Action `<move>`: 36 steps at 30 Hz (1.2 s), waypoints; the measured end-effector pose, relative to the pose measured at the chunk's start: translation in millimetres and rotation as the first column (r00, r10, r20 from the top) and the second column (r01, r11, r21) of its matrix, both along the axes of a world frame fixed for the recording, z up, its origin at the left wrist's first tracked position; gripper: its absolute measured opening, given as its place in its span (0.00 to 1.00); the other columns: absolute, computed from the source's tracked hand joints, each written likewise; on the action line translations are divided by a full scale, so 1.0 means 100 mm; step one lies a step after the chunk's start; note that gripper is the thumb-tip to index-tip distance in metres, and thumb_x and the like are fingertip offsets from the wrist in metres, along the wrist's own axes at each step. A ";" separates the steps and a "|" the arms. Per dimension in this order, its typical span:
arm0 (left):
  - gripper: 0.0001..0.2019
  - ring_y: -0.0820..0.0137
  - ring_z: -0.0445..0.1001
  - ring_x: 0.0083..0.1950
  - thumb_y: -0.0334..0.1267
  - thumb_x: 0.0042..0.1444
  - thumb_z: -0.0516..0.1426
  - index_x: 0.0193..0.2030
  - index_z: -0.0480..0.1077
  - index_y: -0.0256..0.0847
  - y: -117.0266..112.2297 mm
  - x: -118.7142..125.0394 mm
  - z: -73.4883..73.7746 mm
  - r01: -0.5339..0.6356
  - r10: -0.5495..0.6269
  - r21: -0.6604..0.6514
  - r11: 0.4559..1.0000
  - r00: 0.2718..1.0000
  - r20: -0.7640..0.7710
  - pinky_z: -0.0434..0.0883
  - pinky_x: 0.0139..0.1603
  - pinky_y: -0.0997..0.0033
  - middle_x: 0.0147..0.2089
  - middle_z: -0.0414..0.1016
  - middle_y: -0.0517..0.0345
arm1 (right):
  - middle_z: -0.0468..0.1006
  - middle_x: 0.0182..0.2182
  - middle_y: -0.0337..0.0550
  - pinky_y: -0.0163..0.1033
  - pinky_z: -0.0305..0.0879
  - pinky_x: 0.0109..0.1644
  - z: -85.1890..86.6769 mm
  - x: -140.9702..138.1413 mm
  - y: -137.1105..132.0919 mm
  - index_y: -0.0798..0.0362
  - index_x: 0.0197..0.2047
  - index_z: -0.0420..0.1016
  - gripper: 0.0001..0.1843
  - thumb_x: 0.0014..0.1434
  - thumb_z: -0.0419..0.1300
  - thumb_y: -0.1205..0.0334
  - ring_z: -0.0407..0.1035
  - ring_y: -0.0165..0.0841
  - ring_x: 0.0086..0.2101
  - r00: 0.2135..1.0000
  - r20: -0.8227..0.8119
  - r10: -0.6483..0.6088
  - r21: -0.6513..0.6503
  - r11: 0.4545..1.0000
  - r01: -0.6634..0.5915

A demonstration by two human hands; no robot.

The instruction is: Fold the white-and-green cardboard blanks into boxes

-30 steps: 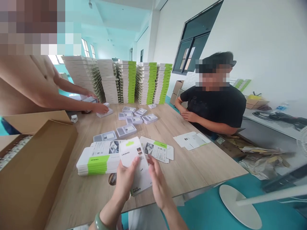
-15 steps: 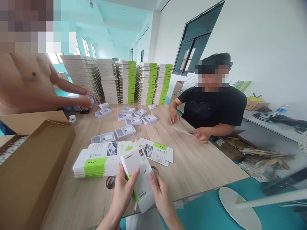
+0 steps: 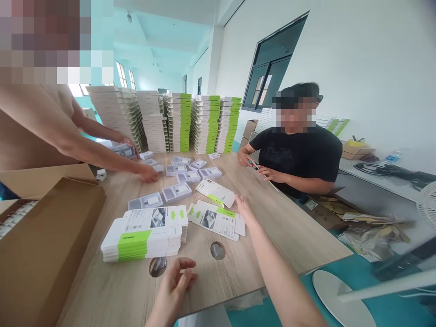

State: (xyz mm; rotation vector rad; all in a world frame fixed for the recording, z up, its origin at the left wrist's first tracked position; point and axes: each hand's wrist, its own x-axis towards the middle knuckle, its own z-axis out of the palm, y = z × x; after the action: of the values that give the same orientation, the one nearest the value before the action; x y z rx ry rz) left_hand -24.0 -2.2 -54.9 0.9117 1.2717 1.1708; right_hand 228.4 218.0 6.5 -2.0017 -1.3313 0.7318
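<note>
My left hand (image 3: pixel 177 281) hovers over the table's front edge, its fingers loosely curled and apart, holding nothing. Stretched forward to the right, my right hand (image 3: pixel 242 206) has its fingers at the near end of a white and green packaging box (image 3: pixel 216 192). That box lies slightly tilted just behind another flattened printed box (image 3: pixel 216 220). To the left, nearer my left hand, sits a stack of flat white and green boxes (image 3: pixel 136 243). Beyond them are several clear plastic trays (image 3: pixel 177 191) with small white items inside.
Tall stacks of packed boxes (image 3: pixel 180 122) line the table's far side. A large open carton (image 3: pixel 68 227) stands at left. One co-worker's hand (image 3: pixel 149 173) reaches among the trays; another co-worker (image 3: pixel 296 154) sits at right, handling a small object. Two round holes (image 3: pixel 218 250) pierce the tabletop.
The box held in both hands has moved forward to the right with my right hand. My left hand has let go. The left co-worker's arm has extended toward the trays.
</note>
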 end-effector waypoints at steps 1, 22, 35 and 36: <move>0.22 0.58 0.84 0.41 0.58 0.52 0.68 0.41 0.80 0.41 0.00 -0.02 -0.02 0.001 -0.001 -0.002 1.000 1.000 0.000 0.78 0.44 0.61 0.46 0.83 0.50 | 0.77 0.60 0.50 0.54 0.77 0.55 -0.07 0.00 -0.08 0.52 0.62 0.74 0.20 0.72 0.64 0.55 0.77 0.43 0.52 0.997 0.078 0.017 -0.004 1.000 -0.017; 0.21 0.61 0.83 0.41 0.58 0.54 0.67 0.41 0.80 0.42 -0.06 0.01 -0.04 0.021 -0.021 0.004 1.000 0.999 0.028 0.75 0.43 0.64 0.43 0.84 0.52 | 0.82 0.47 0.44 0.46 0.79 0.47 -0.45 0.01 -0.99 0.55 0.53 0.78 0.13 0.72 0.65 0.56 0.79 0.35 0.41 0.290 0.875 0.388 -0.071 0.695 -0.715; 0.28 0.57 0.87 0.39 0.52 0.59 0.67 0.58 0.69 0.34 0.56 0.47 0.34 0.194 -0.150 -0.187 0.963 0.962 0.230 0.80 0.42 0.60 0.45 0.86 0.38 | 0.86 0.34 0.43 0.50 0.68 0.58 -0.29 0.19 -1.46 0.54 0.49 0.80 0.16 0.71 0.53 0.77 0.81 0.36 0.35 0.440 0.896 0.060 0.360 0.481 -0.799; 0.23 0.58 0.87 0.37 0.49 0.63 0.64 0.56 0.70 0.33 0.66 0.56 0.37 0.214 -0.164 -0.196 0.957 0.956 0.244 0.80 0.40 0.61 0.41 0.86 0.39 | 0.86 0.34 0.43 0.51 0.67 0.59 -0.31 0.18 -1.52 0.54 0.50 0.80 0.16 0.72 0.53 0.77 0.81 0.36 0.35 0.455 0.889 0.049 0.381 0.469 -0.796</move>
State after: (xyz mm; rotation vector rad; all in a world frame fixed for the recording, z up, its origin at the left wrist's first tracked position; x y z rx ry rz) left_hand 32.1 63.6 -17.9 0.6977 1.0785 0.9308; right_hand 246.1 65.7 -24.9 -1.0956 -2.2895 -0.6888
